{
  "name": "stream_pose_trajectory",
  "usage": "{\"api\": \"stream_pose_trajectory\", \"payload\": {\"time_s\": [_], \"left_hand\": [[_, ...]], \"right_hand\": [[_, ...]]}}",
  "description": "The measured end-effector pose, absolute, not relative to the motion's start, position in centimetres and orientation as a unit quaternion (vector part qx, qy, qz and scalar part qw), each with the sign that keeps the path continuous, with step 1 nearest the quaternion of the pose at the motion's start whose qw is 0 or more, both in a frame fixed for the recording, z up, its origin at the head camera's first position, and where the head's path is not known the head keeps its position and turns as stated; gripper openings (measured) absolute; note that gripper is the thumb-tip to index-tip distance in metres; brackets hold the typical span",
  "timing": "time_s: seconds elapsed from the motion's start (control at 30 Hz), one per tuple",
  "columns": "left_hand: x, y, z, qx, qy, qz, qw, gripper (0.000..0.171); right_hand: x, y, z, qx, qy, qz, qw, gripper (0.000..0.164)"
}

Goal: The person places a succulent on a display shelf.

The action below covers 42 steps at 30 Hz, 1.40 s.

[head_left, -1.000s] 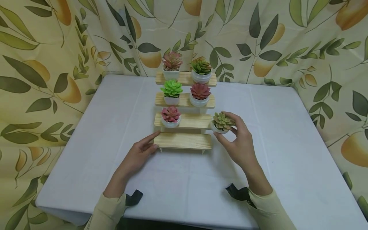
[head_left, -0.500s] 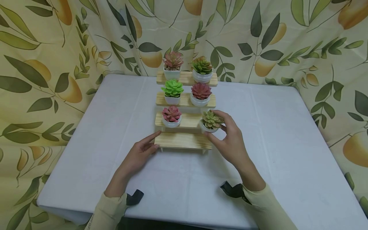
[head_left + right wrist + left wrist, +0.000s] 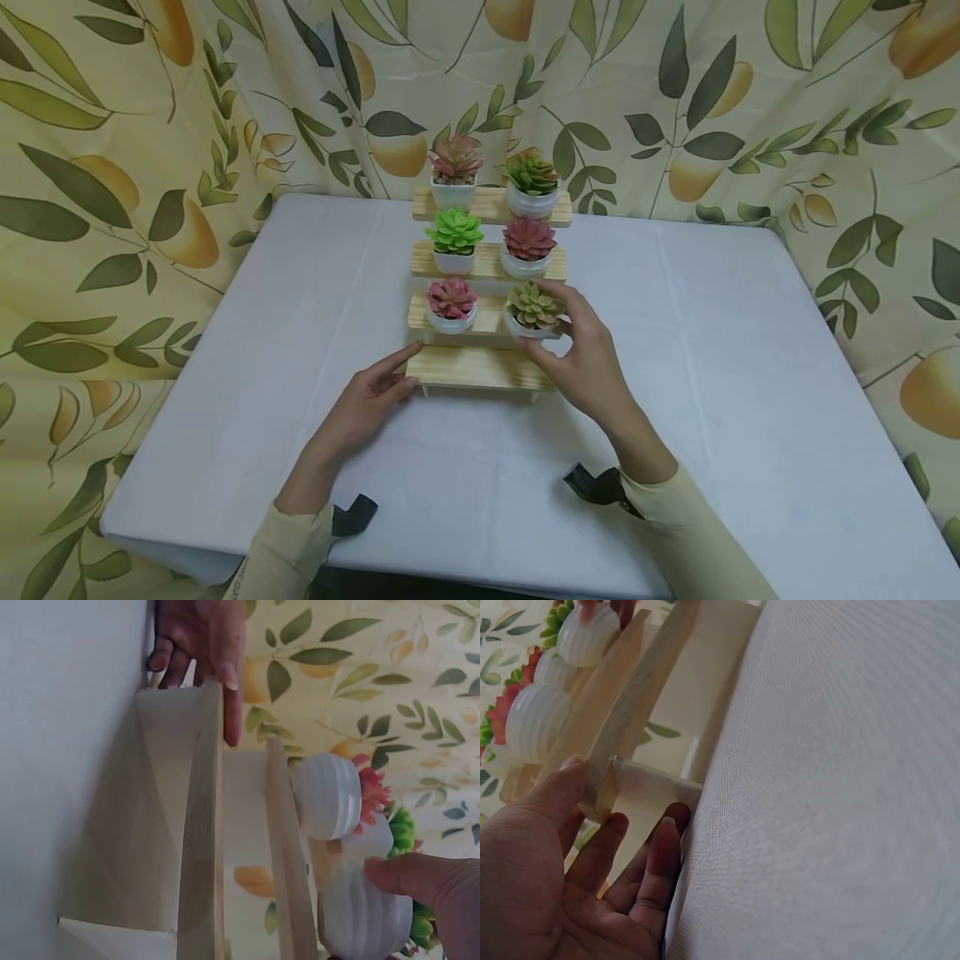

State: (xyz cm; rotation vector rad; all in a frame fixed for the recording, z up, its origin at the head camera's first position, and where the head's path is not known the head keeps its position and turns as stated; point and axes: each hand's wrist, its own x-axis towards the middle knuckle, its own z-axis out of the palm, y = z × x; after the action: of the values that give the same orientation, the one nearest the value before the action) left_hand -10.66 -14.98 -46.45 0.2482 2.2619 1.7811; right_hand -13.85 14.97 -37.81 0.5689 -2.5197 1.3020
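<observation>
A small potted succulent [image 3: 534, 307], pale green in a white ribbed pot, is at the right end of the third tier of a wooden tiered plant stand [image 3: 480, 367]. My right hand [image 3: 588, 358] pinches this pot between thumb and fingers from the right; in the right wrist view the thumb [image 3: 420, 874] lies on the pot's side. At the stand's lowest board my left hand [image 3: 367, 404] holds the left end, index finger at the back corner and thumb near the front one. In the left wrist view its other fingers [image 3: 656, 862] lie beside the white support.
A pink succulent [image 3: 452, 300] stands left on the same tier. Above are a bright green one [image 3: 454, 237], a dark red one [image 3: 528, 244], a reddish one [image 3: 455, 171] and a green one [image 3: 532, 179]. White cloth covers the table [image 3: 750, 375]; a patterned curtain [image 3: 600, 100] hangs behind.
My right hand has carried the pale green succulent leftward, from beside the stand's right edge to over the third tier's right end. My left hand has kept its place on the lowest board.
</observation>
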Motion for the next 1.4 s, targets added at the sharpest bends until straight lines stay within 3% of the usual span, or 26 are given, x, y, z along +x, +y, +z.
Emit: {"api": "stream_pose_trajectory", "payload": {"time_s": [0.23,1.4], "left_hand": [[-11.2,-15.1,-47.9,0.097,0.778,0.610,0.114,0.048],[-11.1,-15.2,-47.7,0.113,0.772,0.616,0.112,0.049]], "right_hand": [[-14.1,14.7,-37.9,0.192,-0.868,0.443,0.119,0.072],[-14.5,14.5,-38.1,0.196,-0.875,0.428,0.113,0.075]]}}
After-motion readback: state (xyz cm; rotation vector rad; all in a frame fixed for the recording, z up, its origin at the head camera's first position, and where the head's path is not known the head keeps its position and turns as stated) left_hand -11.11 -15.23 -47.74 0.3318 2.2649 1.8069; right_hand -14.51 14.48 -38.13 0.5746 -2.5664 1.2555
